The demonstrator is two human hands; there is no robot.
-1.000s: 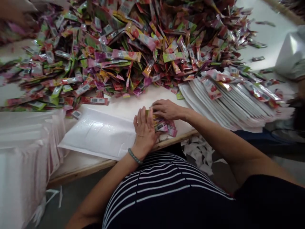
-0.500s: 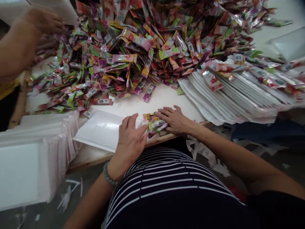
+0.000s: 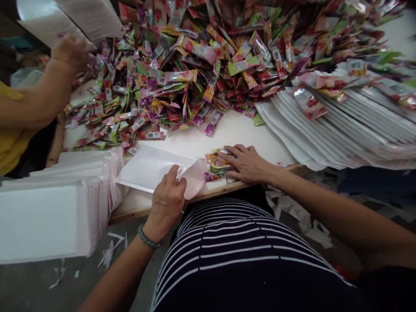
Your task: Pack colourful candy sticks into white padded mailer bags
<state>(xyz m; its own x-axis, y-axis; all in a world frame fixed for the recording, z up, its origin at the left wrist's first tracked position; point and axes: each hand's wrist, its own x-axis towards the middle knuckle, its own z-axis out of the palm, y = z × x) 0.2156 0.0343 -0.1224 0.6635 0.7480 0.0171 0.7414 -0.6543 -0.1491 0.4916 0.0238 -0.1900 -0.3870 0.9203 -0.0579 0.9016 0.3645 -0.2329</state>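
Note:
A white padded envelope [image 3: 147, 167] lies flat near the table's front edge, its pinkish lined mouth at the right. My left hand [image 3: 168, 195] is closed on the envelope's near side, thumb and fingers at its edge. Several small colourful packets [image 3: 216, 164] lie at the mouth, some perhaps just inside it. My right hand [image 3: 248, 164] rests over these packets from the right, palm down, fingers spread and pointing left.
A large heap of packets [image 3: 182, 86] covers the table's far side. Envelope stacks stand at the left [image 3: 42, 216] and right [image 3: 338, 125]. Across the left corner, a person's hand [image 3: 73, 54] is beside white sheets. Paper scraps lie on the floor.
My left hand has come away from the packets and closed on the envelope, whose mouth now shows its lining. My right hand stays on the packets. The view has shifted a little left.

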